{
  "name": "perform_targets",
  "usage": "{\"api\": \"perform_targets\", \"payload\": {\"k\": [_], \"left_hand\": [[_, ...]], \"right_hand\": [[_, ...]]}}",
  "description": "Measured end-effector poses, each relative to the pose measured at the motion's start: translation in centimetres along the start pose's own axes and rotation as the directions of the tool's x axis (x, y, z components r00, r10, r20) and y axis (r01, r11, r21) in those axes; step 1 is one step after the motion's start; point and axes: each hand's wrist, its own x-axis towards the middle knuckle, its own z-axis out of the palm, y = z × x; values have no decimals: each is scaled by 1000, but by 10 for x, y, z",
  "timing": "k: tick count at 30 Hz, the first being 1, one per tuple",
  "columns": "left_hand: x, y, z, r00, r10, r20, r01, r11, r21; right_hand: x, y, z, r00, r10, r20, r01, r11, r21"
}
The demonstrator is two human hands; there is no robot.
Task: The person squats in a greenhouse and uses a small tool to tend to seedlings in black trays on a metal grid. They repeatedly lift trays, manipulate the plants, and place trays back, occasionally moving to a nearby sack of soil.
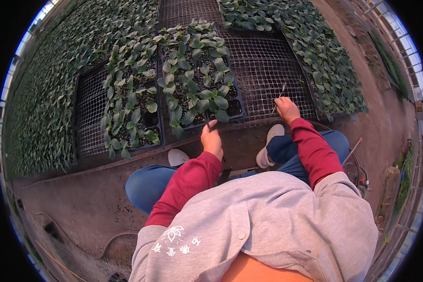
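Note:
My left hand is at the front edge of a black seedling tray, its fingers closed around a thin dark object that I cannot identify. Just beyond the fingertips, the broad green leaves of a seedling spread over the tray. At the tray's front right corner, a cell shows potting mix with no plant. My right hand pinches a slender metal tool, possibly tweezers, above the mesh-like grid of cells to the right of that tray.
More seedling trays stand on the left, and another planted block on the right. A second bare grid shows between the left trays. Hoses lie on the dirt floor. My shoes are close to the tray edge.

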Motion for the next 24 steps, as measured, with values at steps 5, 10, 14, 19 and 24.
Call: {"api": "perform_targets", "payload": {"k": [5,10,14,19,24], "left_hand": [[9,8,2,995,24,-97,-35,993,-116],[17,4,3,995,17,-96,-27,994,-103],[16,5,5,996,0,-90,-9,995,-100],[16,6,5,997,-15,-78,10,998,-68],[16,4,7,997,-34,-73,31,999,-41]], "right_hand": [[22,-33,-36,929,311,-200,-185,859,478],[26,-101,-95,957,281,71,-177,373,911],[40,-111,-92,979,-168,-118,206,778,594],[45,-113,-77,948,-268,-171,318,792,521],[36,-116,-38,957,175,233,-286,415,864]]}}
